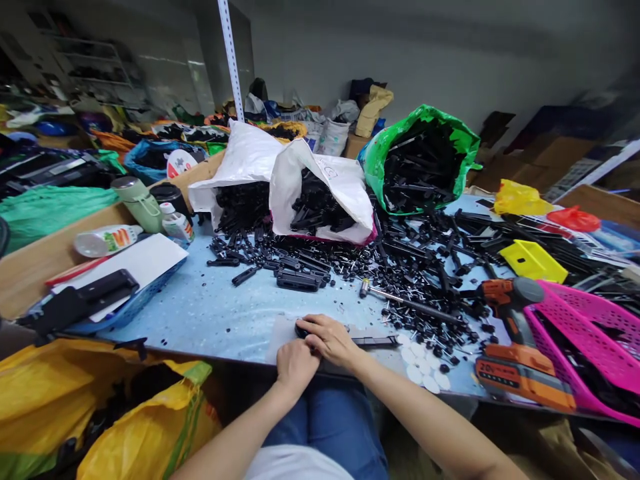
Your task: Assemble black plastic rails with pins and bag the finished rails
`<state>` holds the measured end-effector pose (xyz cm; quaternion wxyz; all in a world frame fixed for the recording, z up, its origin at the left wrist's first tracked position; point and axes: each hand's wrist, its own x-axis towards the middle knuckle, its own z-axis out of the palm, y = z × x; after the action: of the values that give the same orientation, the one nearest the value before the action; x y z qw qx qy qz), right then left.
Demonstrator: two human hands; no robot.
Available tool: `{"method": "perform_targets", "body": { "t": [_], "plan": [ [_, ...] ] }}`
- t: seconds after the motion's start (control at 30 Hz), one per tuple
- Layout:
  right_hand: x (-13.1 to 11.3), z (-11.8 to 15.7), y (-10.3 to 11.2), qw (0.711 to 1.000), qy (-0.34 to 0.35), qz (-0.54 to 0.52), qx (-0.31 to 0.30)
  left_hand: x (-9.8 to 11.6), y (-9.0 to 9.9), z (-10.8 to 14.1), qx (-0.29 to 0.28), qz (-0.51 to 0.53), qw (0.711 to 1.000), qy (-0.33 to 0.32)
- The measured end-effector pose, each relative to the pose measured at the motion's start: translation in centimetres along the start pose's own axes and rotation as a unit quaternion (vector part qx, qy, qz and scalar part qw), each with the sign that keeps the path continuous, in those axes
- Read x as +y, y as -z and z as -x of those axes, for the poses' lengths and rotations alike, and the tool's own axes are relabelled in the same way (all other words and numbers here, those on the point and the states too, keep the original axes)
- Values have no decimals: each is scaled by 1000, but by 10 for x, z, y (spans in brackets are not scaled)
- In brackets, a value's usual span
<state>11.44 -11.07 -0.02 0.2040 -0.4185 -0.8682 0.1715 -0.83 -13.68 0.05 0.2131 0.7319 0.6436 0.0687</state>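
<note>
A long black plastic part [376, 342] lies across a pale mat at the table's front edge. My right hand [327, 338] is closed over its left portion, fingers bent around a dark rounded end [301, 330]. Pressed close beside it, my left hand [296, 365] is curled against the same part; its fingertips are hidden. Just right of the part are several white discs [423, 363]. A hammer [405, 301] lies behind them, on loose screws and small black pieces.
White sacks [333, 200] and a green bag [370, 177] spill black parts at the back. An orange cordless drill [520, 373] stands at right by a pink basket [560, 360]. Bottles and a blue tray [150, 300] sit at left; a yellow sack [135, 427] hangs below.
</note>
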Motion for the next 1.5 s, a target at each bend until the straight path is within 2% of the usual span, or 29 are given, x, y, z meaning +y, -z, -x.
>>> {"method": "perform_targets", "body": {
  "t": [0.17,0.27,0.3,0.37,0.43,0.47,0.57,0.67,0.8,0.93,1.0,1.07,1.17,1.27,1.33,1.4,1.43,1.5],
  "plan": [
    [-5,-3,-2,999,-47,-3,12,0,-3,1,15,-16,999,-49],
    [-6,2,1,999,-16,13,34,-1,-6,-2,17,-20,996,-88],
    [-3,8,5,999,13,26,46,-3,-6,-4,21,-20,991,-128],
    [9,27,16,992,60,73,80,-9,-3,-11,43,-33,964,-259],
    [27,51,28,982,47,143,113,-12,2,-23,56,-68,922,-377],
    [36,63,34,976,19,181,116,-12,5,-30,50,-90,908,-405],
    [57,89,46,964,-39,256,64,-4,15,-49,1,-138,907,-399],
    [60,94,52,963,-35,267,22,6,27,-52,-31,-151,916,-369],
    [49,87,56,962,-41,267,27,4,37,-25,-42,-141,925,-350],
    [35,83,53,964,-37,264,22,-9,30,3,-24,-126,945,-300],
    [27,83,51,966,-28,257,19,-18,23,7,-12,-119,952,-282],
    [18,81,50,971,-5,238,14,-27,21,4,5,-112,950,-291],
    [5,76,56,979,38,201,10,-38,30,-4,46,-93,938,-330],
    [-10,70,70,988,79,135,20,-38,56,-3,86,-24,910,-405],
    [-24,66,79,992,112,55,35,-30,78,9,76,58,880,-464],
    [-41,64,84,985,154,-52,53,-20,97,27,39,153,849,-504],
    [-50,64,85,978,168,-105,66,-15,104,37,22,190,837,-513],
    [-63,62,83,963,161,-185,113,-8,111,54,25,239,836,-493]
  ]
}}
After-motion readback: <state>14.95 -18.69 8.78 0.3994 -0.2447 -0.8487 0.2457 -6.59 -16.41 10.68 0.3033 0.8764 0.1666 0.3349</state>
